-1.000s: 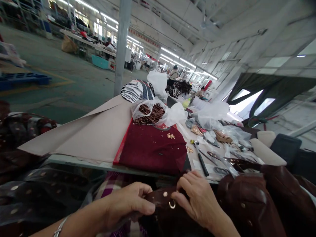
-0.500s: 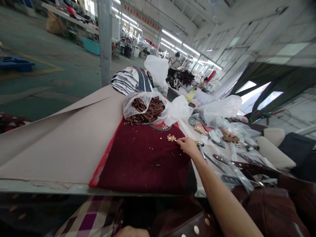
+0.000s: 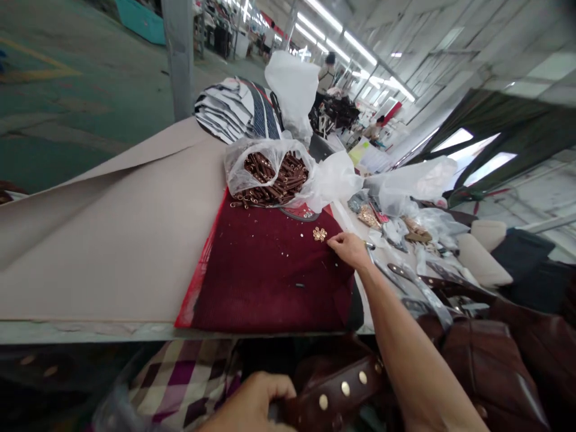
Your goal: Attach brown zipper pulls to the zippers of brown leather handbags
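On the dark red ribbed mat (image 3: 261, 276), a small pile of gold-coloured metal rings (image 3: 319, 234) lies near the right edge. My right hand (image 3: 351, 249) is just to the right of that pile, thumb and fingers pinched together; whatever they hold is too small to make out. Low in the view, in front of the table edge, my left hand (image 3: 258, 399) is closed on the end of a brown leather strap (image 3: 330, 393) with round gold studs. The strap appears joined to dark brown leather that is partly hidden.
An open clear plastic bag (image 3: 231, 171) of brown leather tabs sits at the mat's far edge. Behind it lies a striped stack (image 3: 229, 108). Plastic bags (image 3: 411, 186), tools and leather straps (image 3: 405, 276) crowd the right side. Brown leather bags (image 3: 486, 354) are at lower right.
My right hand has drawn slightly back from the ring pile, its fingers now apart from it. My left hand has risen further into view with the studded strap. The camera has tilted down.
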The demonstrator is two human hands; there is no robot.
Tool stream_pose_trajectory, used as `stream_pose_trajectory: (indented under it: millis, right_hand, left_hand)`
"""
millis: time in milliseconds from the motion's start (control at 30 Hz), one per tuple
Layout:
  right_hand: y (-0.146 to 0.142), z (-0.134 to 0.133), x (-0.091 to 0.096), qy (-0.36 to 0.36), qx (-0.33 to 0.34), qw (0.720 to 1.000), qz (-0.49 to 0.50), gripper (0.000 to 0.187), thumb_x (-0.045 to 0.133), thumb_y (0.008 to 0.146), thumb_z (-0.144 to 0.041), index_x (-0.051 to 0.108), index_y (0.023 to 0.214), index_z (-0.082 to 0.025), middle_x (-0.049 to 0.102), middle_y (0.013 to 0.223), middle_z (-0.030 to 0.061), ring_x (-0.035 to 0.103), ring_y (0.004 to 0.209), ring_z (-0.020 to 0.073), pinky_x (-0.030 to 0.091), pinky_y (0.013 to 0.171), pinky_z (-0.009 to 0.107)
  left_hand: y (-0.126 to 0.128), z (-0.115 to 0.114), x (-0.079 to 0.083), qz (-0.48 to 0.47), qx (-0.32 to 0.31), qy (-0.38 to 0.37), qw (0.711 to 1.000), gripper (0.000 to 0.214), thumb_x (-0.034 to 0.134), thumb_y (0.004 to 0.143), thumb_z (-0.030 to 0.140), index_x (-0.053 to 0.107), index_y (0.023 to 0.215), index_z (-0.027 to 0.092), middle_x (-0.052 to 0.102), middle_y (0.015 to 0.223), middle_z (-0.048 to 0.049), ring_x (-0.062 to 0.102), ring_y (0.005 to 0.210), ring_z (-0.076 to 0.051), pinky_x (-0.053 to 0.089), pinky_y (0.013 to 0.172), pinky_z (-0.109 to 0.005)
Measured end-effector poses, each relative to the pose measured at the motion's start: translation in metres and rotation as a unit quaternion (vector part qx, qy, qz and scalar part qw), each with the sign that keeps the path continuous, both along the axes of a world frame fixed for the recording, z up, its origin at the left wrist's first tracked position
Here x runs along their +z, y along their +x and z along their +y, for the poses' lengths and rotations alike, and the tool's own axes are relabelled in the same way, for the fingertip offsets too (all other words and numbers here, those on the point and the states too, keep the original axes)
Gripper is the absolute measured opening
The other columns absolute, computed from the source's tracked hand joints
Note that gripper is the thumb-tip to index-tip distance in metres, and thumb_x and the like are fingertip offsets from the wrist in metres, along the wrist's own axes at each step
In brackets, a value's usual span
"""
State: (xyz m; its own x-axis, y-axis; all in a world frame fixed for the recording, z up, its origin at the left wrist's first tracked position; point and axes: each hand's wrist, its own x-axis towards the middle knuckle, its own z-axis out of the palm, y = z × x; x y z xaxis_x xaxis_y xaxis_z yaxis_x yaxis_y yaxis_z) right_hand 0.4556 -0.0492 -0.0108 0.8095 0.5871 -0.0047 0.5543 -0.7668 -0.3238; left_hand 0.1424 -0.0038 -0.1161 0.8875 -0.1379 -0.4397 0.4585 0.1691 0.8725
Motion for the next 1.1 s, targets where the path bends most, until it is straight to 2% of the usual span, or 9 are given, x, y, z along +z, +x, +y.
stream_pose_trajectory:
  millis: [100, 233, 333, 400, 600, 733, 900, 1000, 1100]
  right_hand:
    - [-0.055, -0.038, 0.017, 0.047, 0.007, 0.998, 0.052, 0.026, 0.057, 0.090, -0.035, 0.069, 0.092, -0.013, 0.066, 0.074, 0.0016, 0.058, 0.066, 0.0131, 0.044, 0.064, 0.025]
    - [-0.158, -0.095, 0.036, 0.080, 0.107, 0.978, 0.159, 0.019, 0.065, 0.088, -0.036, 0.068, 0.083, -0.019, 0.067, 0.075, -0.0010, 0.058, 0.069, 0.0130, 0.043, 0.064, 0.024]
    - [-0.224, -0.124, 0.029, 0.036, 0.149, 0.972, 0.181, 0.012, 0.061, 0.092, -0.023, 0.067, 0.082, -0.020, 0.068, 0.081, -0.0010, 0.061, 0.076, 0.0134, 0.044, 0.070, 0.025]
    - [-0.246, -0.137, 0.016, 0.016, 0.168, 0.973, 0.156, 0.012, 0.060, 0.092, -0.017, 0.066, 0.083, -0.019, 0.068, 0.085, 0.0000, 0.061, 0.080, 0.0142, 0.043, 0.073, 0.026]
    - [-0.250, -0.163, -0.013, 0.044, 0.182, 0.972, 0.142, 0.011, 0.066, 0.088, -0.010, 0.068, 0.081, -0.019, 0.070, 0.083, -0.0015, 0.063, 0.080, 0.0126, 0.042, 0.073, 0.024]
    - [-0.250, -0.176, -0.017, 0.081, 0.179, 0.968, 0.155, 0.012, 0.069, 0.084, -0.008, 0.071, 0.078, -0.019, 0.071, 0.079, -0.0032, 0.064, 0.076, 0.0107, 0.043, 0.071, 0.022]
    - [-0.255, -0.179, -0.017, 0.055, 0.093, 0.974, 0.197, 0.013, 0.069, 0.081, -0.012, 0.071, 0.071, -0.020, 0.070, 0.070, -0.0042, 0.061, 0.066, 0.0111, 0.040, 0.063, 0.023]
    - [-0.263, -0.180, -0.016, 0.071, 0.061, 0.970, 0.225, 0.009, 0.070, 0.079, -0.014, 0.070, 0.072, -0.020, 0.072, 0.073, -0.0036, 0.062, 0.067, 0.0114, 0.040, 0.061, 0.022]
    - [-0.271, -0.182, -0.018, 0.082, 0.058, 0.967, 0.233, 0.008, 0.076, 0.075, -0.018, 0.069, 0.071, -0.020, 0.068, 0.066, -0.0056, 0.060, 0.063, 0.0097, 0.039, 0.059, 0.020]
  left_hand:
    - [-0.004, 0.005, 0.021, 0.006, -0.016, -0.011, 1.000, 0.024, 0.067, 0.060, 0.028, 0.064, 0.081, 0.017, 0.050, 0.066, 0.0056, 0.042, 0.066, -0.012, 0.028, 0.058, -0.024]
    - [-0.003, 0.004, 0.024, -0.036, -0.021, -0.030, 0.999, 0.021, 0.069, 0.065, 0.027, 0.066, 0.082, 0.014, 0.055, 0.070, 0.0046, 0.045, 0.069, -0.012, 0.034, 0.065, -0.024]
    - [-0.007, -0.007, 0.021, -0.068, -0.019, -0.005, 0.997, 0.017, 0.068, 0.067, 0.026, 0.066, 0.080, 0.015, 0.059, 0.072, 0.0041, 0.050, 0.071, -0.013, 0.037, 0.067, -0.024]
    - [-0.011, -0.017, 0.018, -0.090, -0.015, 0.014, 0.996, 0.018, 0.067, 0.067, 0.027, 0.067, 0.080, 0.015, 0.063, 0.074, 0.0031, 0.053, 0.074, -0.014, 0.038, 0.069, -0.025]
    - [-0.019, -0.045, 0.013, -0.117, 0.002, 0.086, 0.989, 0.018, 0.065, 0.067, 0.027, 0.070, 0.082, 0.017, 0.064, 0.074, 0.0026, 0.054, 0.073, -0.016, 0.036, 0.066, -0.027]
    - [-0.023, -0.059, 0.012, -0.126, 0.010, 0.122, 0.984, 0.016, 0.064, 0.067, 0.026, 0.070, 0.079, 0.018, 0.064, 0.074, 0.0031, 0.055, 0.073, -0.015, 0.035, 0.065, -0.027]
    - [-0.029, -0.068, 0.019, -0.137, 0.028, 0.165, 0.976, 0.012, 0.061, 0.068, 0.026, 0.066, 0.075, 0.019, 0.062, 0.072, 0.0032, 0.054, 0.072, -0.015, 0.034, 0.065, -0.027]
    - [-0.038, -0.074, 0.023, -0.168, 0.021, 0.192, 0.967, 0.009, 0.058, 0.071, 0.026, 0.064, 0.074, 0.019, 0.062, 0.074, 0.0026, 0.055, 0.075, -0.016, 0.036, 0.069, -0.028]
    - [-0.050, -0.076, 0.010, -0.177, -0.005, 0.230, 0.957, 0.017, 0.055, 0.078, 0.036, 0.065, 0.077, 0.022, 0.066, 0.081, 0.0014, 0.060, 0.082, -0.019, 0.042, 0.074, -0.029]
